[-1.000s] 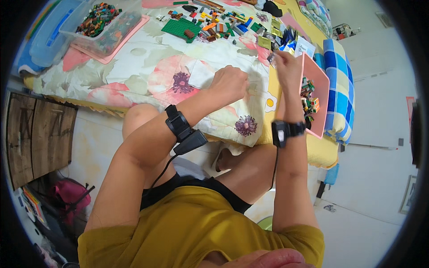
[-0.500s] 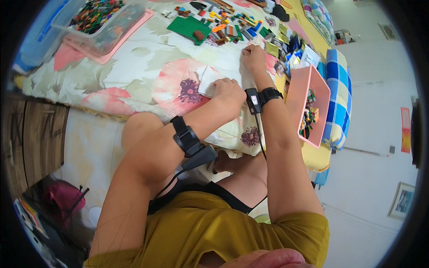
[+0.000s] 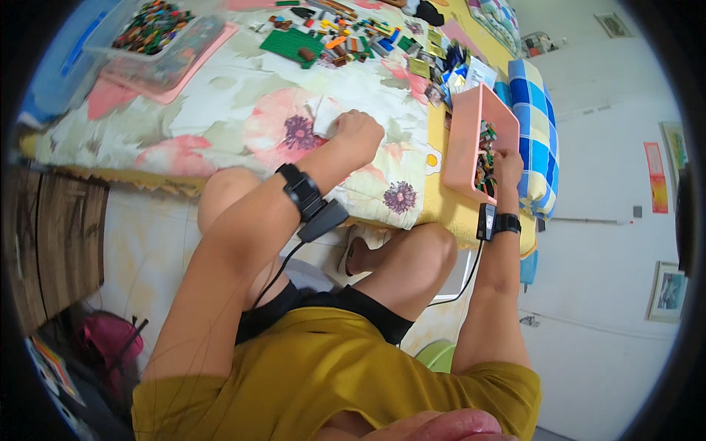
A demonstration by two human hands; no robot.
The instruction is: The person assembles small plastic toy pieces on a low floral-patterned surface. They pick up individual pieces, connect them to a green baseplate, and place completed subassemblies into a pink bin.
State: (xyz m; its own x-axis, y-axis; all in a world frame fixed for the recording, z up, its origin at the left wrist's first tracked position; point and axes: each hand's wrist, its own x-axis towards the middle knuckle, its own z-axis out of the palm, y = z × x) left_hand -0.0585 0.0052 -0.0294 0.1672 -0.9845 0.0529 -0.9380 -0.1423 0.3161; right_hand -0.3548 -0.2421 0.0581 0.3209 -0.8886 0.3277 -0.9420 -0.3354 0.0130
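My left hand [image 3: 358, 137] is closed, knuckles up, over the right edge of a thin white sheet [image 3: 324, 114] on the flowered bedding [image 3: 243, 81]. The sheet looks like paper or cloth. Its fingertips are hidden, so what they grip does not show. To the far right, my right hand [image 3: 507, 167] is inside a pink bin [image 3: 466, 140], fingers curled down by the small building bricks [image 3: 486, 158] there. I cannot make out whether a brick is between those fingertips.
Loose bricks [image 3: 353, 45] and a green baseplate [image 3: 291, 45] lie at the bed's far side. Opened packets [image 3: 448, 70] lie behind the bin. At far left, a clear tub [image 3: 193, 45] of bricks stands on a pink lid. A checked blue cushion [image 3: 535, 132] borders the bin.
My right hand has left the bedding near the brick pile and moved right and nearer, into the pink bin. My left hand stays at the white sheet. The view has shifted slightly.
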